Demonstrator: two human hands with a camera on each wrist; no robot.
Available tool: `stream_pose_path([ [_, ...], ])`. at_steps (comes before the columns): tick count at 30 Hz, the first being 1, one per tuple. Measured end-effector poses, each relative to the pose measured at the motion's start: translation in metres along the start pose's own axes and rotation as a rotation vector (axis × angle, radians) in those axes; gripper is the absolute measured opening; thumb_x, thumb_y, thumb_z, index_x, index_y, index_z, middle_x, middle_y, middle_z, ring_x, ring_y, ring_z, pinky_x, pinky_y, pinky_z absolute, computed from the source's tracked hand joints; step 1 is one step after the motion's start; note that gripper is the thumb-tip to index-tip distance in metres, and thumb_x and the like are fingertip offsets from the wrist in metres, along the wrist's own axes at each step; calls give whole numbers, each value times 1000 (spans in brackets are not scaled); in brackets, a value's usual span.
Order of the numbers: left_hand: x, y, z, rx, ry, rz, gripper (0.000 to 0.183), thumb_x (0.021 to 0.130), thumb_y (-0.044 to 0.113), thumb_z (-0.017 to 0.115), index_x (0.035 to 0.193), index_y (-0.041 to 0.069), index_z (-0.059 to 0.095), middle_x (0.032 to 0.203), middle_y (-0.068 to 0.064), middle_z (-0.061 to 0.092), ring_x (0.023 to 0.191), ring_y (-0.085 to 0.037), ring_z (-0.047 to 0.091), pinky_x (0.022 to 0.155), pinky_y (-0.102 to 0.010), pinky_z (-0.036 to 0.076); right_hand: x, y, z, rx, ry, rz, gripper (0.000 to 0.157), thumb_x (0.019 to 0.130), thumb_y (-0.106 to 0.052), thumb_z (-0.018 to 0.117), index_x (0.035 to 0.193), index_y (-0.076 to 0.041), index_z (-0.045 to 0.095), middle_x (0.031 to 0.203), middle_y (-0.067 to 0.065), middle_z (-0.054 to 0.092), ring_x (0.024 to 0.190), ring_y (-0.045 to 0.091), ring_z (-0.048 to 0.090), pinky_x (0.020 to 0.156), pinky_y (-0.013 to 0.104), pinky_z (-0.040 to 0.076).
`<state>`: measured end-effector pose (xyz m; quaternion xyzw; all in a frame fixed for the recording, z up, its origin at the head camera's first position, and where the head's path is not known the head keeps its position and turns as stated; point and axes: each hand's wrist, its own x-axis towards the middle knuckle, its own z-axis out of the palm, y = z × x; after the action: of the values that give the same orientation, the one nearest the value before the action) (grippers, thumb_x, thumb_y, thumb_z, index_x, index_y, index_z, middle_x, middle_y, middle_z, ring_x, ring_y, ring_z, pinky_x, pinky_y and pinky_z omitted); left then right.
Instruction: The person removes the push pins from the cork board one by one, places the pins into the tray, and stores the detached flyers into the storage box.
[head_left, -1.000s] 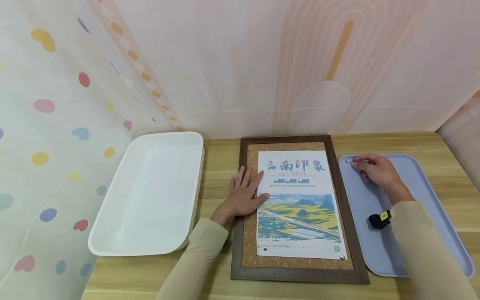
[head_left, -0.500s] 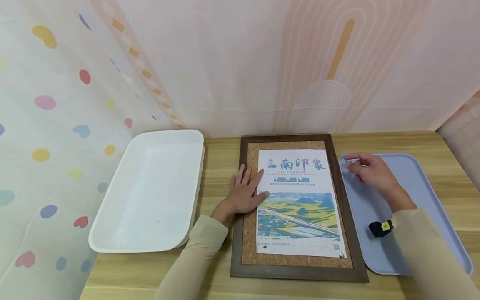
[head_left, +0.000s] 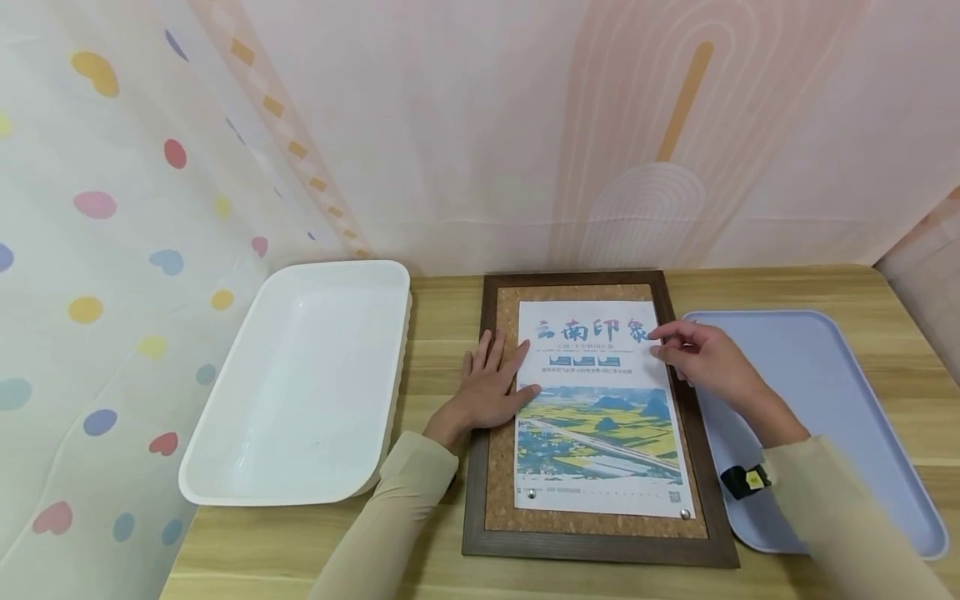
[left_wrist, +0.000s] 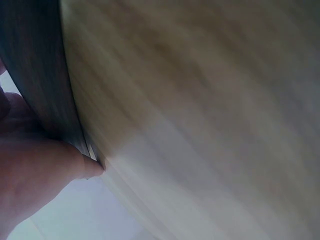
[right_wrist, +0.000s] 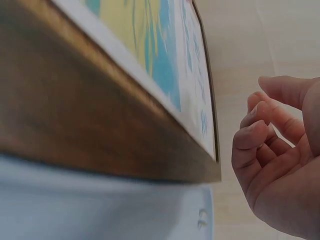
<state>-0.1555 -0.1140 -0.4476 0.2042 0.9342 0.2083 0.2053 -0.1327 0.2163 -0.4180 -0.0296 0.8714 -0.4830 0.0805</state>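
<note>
My hands are apart from each other, one on each side of the poster (head_left: 600,433), which lies flat on the framed corkboard (head_left: 600,546) in the middle of the desk (head_left: 442,333). My left hand (head_left: 487,396) rests with fingers spread across the board's dark wooden left edge, the thumb and forefinger reaching onto the paper's left margin. My right hand (head_left: 708,358) is over the right side of the frame, its thumb and forefinger close together near the last big character of the headline, the other fingers bent; I can't tell whether a pin sits between the tips, or whether they touch the paper. The poster shows blue hills over yellow-green fields, with a QR code at its lower right. One silver pushpin (head_left: 532,493) is in the lower left corner and another silver pushpin (head_left: 685,514) in the lower right. Just to the right of the frame is the pale blue tray (head_left: 810,367), partly under my right forearm, where a small black device (head_left: 746,481) with a yellow label shows at the cuff. Well to the left stands the white plastic basin (head_left: 300,392). A pink patterned curtain (head_left: 480,125) hangs behind the desk, and a polka-dot curtain (head_left: 90,250) on the left.
</note>
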Motion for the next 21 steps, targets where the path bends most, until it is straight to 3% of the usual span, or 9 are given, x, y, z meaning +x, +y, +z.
stream_pose_path([
  [6,-1,2,-1,0,2,0,75,101,55,41,161,28,6,165,-8,-18,150,-27,-24,117,-60,-9,-6,-8,16,2,-81,-60,22,97,-13,64,116,-3,68,84,15,59,56,14,48,51,26,43],
  [13,0,2,0,4,11,2,75,101,55,42,161,27,8,165,-9,-17,150,-28,-24,117,-60,-9,-12,-14,35,34,-200,-159,19,98,-7,60,114,-1,68,85,11,61,71,16,58,60,27,45],
  [21,0,3,1,13,8,-11,75,101,56,42,161,28,7,165,-8,-18,150,-27,-24,118,-59,-9,-18,-24,55,9,-314,-228,17,96,-8,64,111,-3,69,81,5,62,63,12,51,60,26,47],
])
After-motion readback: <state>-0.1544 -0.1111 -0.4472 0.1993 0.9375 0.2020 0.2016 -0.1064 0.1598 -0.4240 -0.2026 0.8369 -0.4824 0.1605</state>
